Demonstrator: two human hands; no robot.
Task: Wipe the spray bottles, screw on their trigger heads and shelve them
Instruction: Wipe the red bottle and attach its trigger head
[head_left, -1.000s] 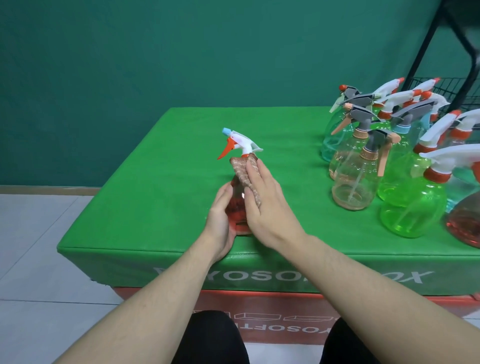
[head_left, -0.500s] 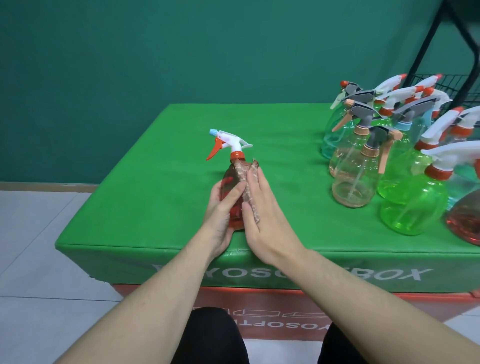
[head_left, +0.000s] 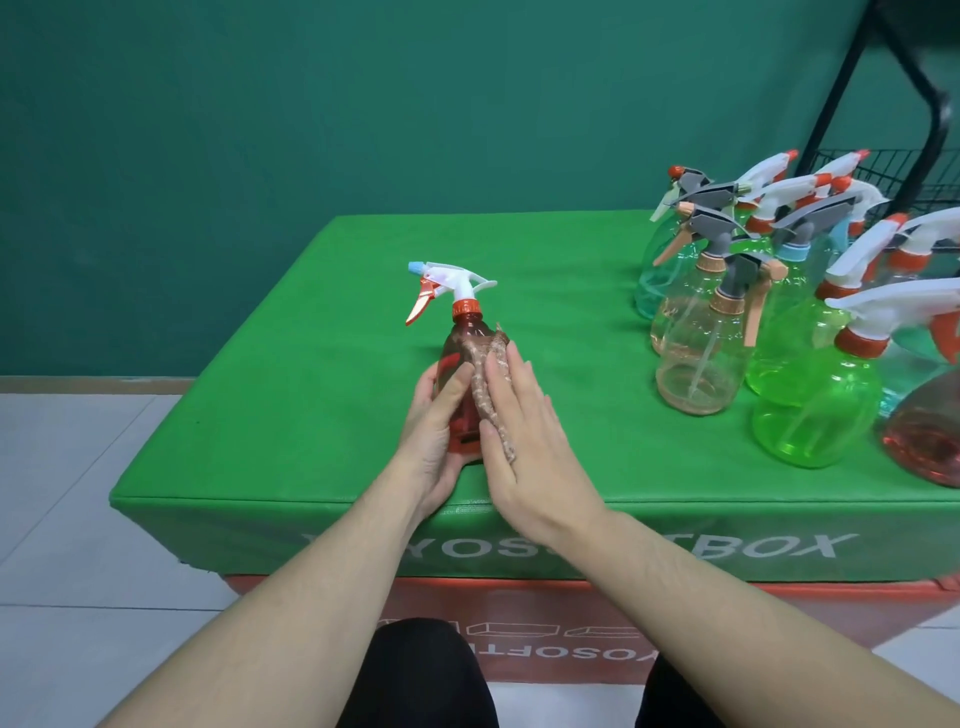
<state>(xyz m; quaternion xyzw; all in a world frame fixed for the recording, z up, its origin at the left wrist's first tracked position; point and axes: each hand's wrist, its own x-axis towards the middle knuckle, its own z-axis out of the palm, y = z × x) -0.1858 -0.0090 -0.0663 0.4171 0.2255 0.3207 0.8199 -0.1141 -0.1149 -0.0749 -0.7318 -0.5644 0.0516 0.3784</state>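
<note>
**Ana:** Near the front edge of the green padded table (head_left: 332, 332), a red translucent plastic spray bottle (head_left: 461, 343) stands upright, its white trigger head with orange lever and blue nozzle (head_left: 447, 283) pointing left.

**Ben:** And both hands are on it. The left hand (head_left: 434, 441) cups the bottle's left side, fingers curled round the body, thumb across the front.

**Ana:** The right hand (head_left: 524, 431) lies flat, fingers straight and together, pressing a brown knobbly cloth (head_left: 488, 379) against the bottle's right side. The cloth runs from the shoulder down toward the base.

**Ben:** So one hand holding, one hand pressing with an open palm. Over on the right?

**Ana:** A crowded cluster of other spray bottles (head_left: 810, 332), well apart from the red one: clear peach, bright green, teal, another red at the frame's edge, all with trigger heads on.

**Ben:** Behind them, a black wire shelf rack (head_left: 904, 171) against the dark green wall (head_left: 311, 104).
</note>
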